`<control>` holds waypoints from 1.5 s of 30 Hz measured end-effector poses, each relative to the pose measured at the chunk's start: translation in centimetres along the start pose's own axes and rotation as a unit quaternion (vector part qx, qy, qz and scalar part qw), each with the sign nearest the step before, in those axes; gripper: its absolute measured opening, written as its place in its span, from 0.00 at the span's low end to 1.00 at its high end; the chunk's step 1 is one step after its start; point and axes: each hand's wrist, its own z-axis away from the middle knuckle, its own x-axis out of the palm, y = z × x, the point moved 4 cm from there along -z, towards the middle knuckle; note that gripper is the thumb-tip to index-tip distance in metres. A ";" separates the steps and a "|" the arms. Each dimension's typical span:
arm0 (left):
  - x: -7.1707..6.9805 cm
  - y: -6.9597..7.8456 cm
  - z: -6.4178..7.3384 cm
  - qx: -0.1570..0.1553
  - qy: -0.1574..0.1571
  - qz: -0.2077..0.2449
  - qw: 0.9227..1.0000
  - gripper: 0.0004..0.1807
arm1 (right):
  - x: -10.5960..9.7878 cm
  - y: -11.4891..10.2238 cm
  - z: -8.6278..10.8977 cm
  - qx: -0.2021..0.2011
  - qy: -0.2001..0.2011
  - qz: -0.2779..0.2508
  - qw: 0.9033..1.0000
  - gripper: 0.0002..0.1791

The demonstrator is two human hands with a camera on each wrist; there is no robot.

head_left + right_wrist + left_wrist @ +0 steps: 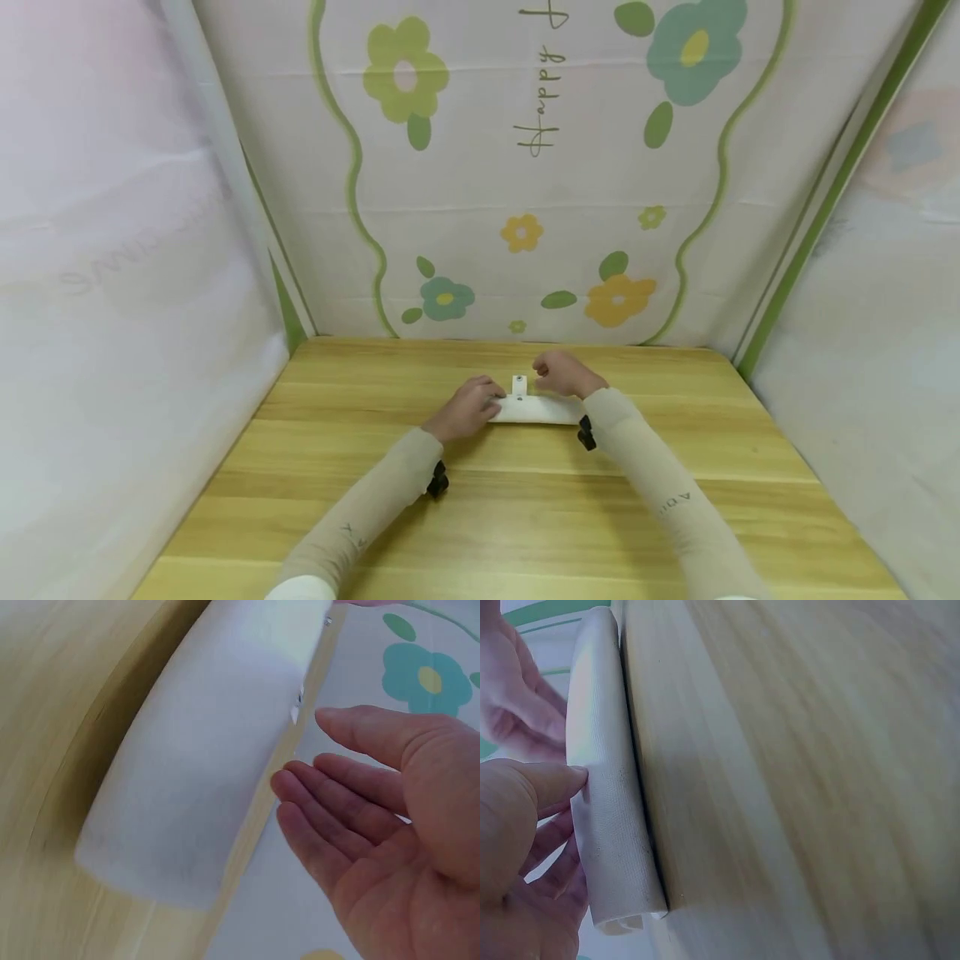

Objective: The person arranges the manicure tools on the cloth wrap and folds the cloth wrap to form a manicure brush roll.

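A white fabric roll (538, 409) with a short snap strap (519, 385) lies crosswise near the far side of the table. The strap extends from its far edge, with small metal snaps showing. At the roll's left end, my left hand (465, 410) holds it. In the left wrist view, the thumb of that left hand (514, 832) presses on the rolled fabric (607, 780), with the fingers behind it. Beyond the roll's right part is my right hand (566, 375). The right wrist view shows this right hand (405, 802) with loosely bent fingers, holding nothing, beside the roll (187, 742).
The wood-grain table (495, 533) ends at a white back wall sheet (465, 183) printed with flowers. White side sheets (112, 333) stand to the left and right. Black wrist cameras (437, 481) sit on both sleeves.
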 end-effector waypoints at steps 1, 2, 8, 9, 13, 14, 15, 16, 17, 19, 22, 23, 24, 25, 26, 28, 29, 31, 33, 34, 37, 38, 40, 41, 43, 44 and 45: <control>0.1 0.0 0.0 0.001 0.001 0.001 1.000 0.13 | 0.3 -0.2 -0.3 -0.002 0.002 0.002 1.000 0.22; 0.1 0.0 0.0 0.001 0.000 0.002 1.000 0.13 | 0.6 -0.4 -0.7 -0.001 0.007 0.002 1.000 0.24; 0.2 -0.1 -0.1 0.006 0.003 0.001 1.000 0.13 | 2.0 -0.9 -2.2 0.001 0.015 0.010 1.000 0.21; 0.2 -0.1 -0.1 0.006 0.003 0.000 1.000 0.13 | 2.2 -0.9 -2.4 -0.004 0.017 0.016 1.000 0.20; 0.2 -0.3 -0.1 0.007 0.001 -0.004 1.000 0.13 | 2.7 -1.1 -2.9 -0.013 0.018 0.027 0.999 0.18; 0.2 -0.3 -0.1 0.007 0.001 -0.005 1.000 0.13 | 2.8 -1.2 -2.9 -0.016 0.018 0.028 0.999 0.18; 0.1 -0.4 -0.1 0.008 0.003 -0.006 1.000 0.13 | 2.7 -1.4 -2.9 -0.016 0.018 0.026 0.999 0.18; 0.1 -0.4 -0.1 0.009 0.003 -0.006 1.000 0.13 | 2.7 -1.5 -2.7 -0.015 0.018 0.024 0.999 0.18; 0.1 -0.4 -0.2 0.009 0.003 -0.005 1.000 0.13 | 2.6 -1.5 -2.6 -0.015 0.018 0.024 0.999 0.18; 0.1 -0.4 -0.2 0.009 0.005 -0.005 1.000 0.12 | 2.3 -1.7 -2.2 -0.018 0.021 0.020 0.999 0.18; 0.2 -0.4 -0.3 0.009 0.004 -0.004 1.000 0.12 | 1.9 -2.0 -1.6 -0.028 0.029 0.013 0.999 0.18; 0.2 -0.4 -0.3 0.007 0.004 -0.003 1.000 0.12 | 1.7 -2.1 -1.5 -0.033 0.032 0.011 0.999 0.18; 0.2 -0.4 -0.3 0.007 0.003 -0.001 1.000 0.12 | 1.6 -2.2 -1.3 -0.040 0.035 0.011 0.999 0.17; 0.2 -0.4 -0.3 0.006 0.004 0.000 1.000 0.12 | 1.5 -2.3 -1.1 -0.044 0.036 0.010 0.998 0.17; 0.2 -0.4 -0.3 0.005 0.003 0.004 1.000 0.12 | 1.5 -2.4 -1.0 -0.050 0.038 0.010 0.998 0.17; 0.2 -0.5 -0.3 0.005 0.005 0.008 1.000 0.12 | 1.5 -2.5 -0.8 -0.060 0.040 0.013 0.997 0.16; 0.3 -0.6 -0.3 0.005 0.005 0.010 1.000 0.12 | 1.6 -2.5 -0.7 -0.067 0.042 0.016 0.997 0.16; 0.3 -0.6 -0.2 0.005 0.006 0.009 1.000 0.12 | 1.7 -2.5 -0.5 -0.079 0.046 0.016 0.996 0.16; 0.3 -0.7 -0.2 0.005 0.005 0.011 1.000 0.12 | 1.8 -2.6 -0.3 -0.091 0.051 0.017 0.994 0.16; 0.2 -0.7 -0.2 0.004 0.004 0.012 1.000 0.12 | 1.9 -2.6 -0.2 -0.095 0.053 0.015 0.994 0.16; 0.2 -0.7 -0.2 0.002 0.003 0.018 1.000 0.12 | 2.1 -2.4 0.2 -0.098 0.054 0.006 0.994 0.15; 0.2 -0.8 -0.2 0.003 0.002 0.021 1.000 0.13 | 2.2 -2.3 0.4 -0.096 0.054 0.005 0.994 0.15; 0.2 -0.9 -0.2 0.003 0.003 0.023 1.000 0.13 | 2.3 -2.3 0.6 -0.101 0.055 0.004 0.993 0.14; 0.3 -0.9 -0.2 0.004 0.004 0.025 1.000 0.13 | 2.3 -2.2 0.7 -0.103 0.055 0.004 0.993 0.14; 0.3 -0.9 -0.2 0.006 0.006 0.030 1.000 0.13 | 2.4 -2.2 0.9 -0.111 0.056 0.007 0.992 0.13; 0.3 -0.9 -0.3 0.008 0.007 0.032 0.999 0.12 | 2.4 -2.2 1.0 -0.115 0.057 0.009 0.992 0.13; 0.3 -0.9 -0.3 0.009 0.008 0.034 0.999 0.12 | 2.4 -2.2 1.1 -0.118 0.058 0.010 0.991 0.13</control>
